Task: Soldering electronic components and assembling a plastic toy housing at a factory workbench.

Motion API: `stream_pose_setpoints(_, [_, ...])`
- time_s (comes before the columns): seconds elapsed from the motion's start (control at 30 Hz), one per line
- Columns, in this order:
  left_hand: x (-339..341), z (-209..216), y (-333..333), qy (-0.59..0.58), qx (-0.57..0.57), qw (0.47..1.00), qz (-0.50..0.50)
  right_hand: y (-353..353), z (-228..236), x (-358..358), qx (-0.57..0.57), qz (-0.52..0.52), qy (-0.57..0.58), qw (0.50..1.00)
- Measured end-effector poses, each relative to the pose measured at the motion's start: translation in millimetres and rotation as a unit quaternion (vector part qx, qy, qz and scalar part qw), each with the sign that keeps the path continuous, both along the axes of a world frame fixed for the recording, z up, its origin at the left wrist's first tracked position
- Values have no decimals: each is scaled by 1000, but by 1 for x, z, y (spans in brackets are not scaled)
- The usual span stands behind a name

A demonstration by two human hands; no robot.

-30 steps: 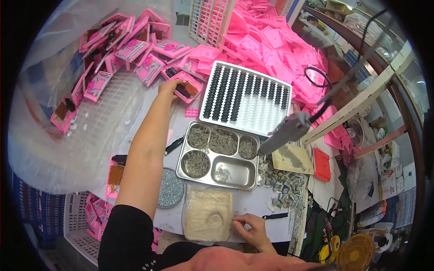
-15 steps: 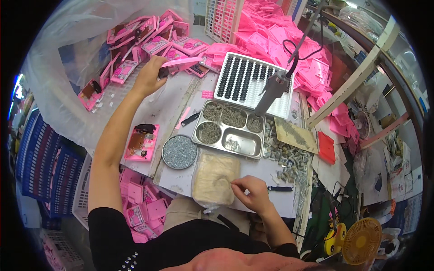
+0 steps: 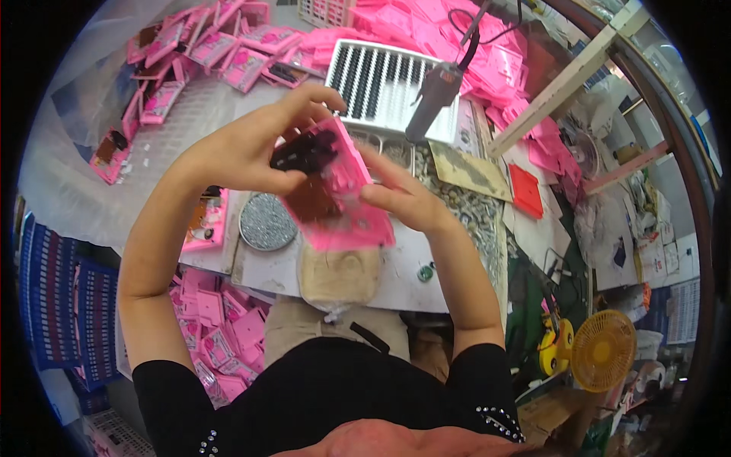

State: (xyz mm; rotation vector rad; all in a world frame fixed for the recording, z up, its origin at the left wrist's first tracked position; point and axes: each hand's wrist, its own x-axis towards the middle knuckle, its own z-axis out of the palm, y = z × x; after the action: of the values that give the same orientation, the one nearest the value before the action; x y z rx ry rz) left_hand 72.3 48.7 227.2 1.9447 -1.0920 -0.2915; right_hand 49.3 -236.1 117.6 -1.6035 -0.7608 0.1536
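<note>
Pink plastic packet [image 3: 339,194], flat and glossy with a dark insert showing through, sits raised between both your hands above the white work table [image 3: 266,270]. Your left hand [image 3: 247,148] curls over its upper edge, fingers pinching a black moulded piece [image 3: 304,151] against the packet. Your right hand [image 3: 403,198] grips the packet's right side, thumb on the front (fingertips behind are hidden). Below lie a round grey glittery disc [image 3: 266,221] and a tan pouch [image 3: 339,276]. Further back stands a white ribbed tray [image 3: 381,84], with heaps of pink packets [image 3: 221,53] around it.
</note>
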Motion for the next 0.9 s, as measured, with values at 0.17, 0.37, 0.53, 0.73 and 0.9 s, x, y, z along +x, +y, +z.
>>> stream_pose_setpoints(0.17, [-28, -52, -13, -82, -73, 991, 78, -5, -25, -74, 141, 37, 304, 941])
stream_pose_setpoints(0.37, [-123, -184, 1, -107, 0, 990, 90, -19, -125, -123, 46, -213, 386, 896])
stream_pose_setpoints(0.53, [-148, -214, 6, -182, 56, 977, 97, -8, -105, -92, -457, -223, 56, 859])
stream_pose_setpoints(0.73, [-43, -201, 82, -139, 57, 930, 334, -16, -98, -75, -524, -134, 104, 834])
stream_pose_setpoints(0.9, [102, -209, 76, -85, 191, 910, 359, -20, -99, -81, -487, -149, 128, 851])
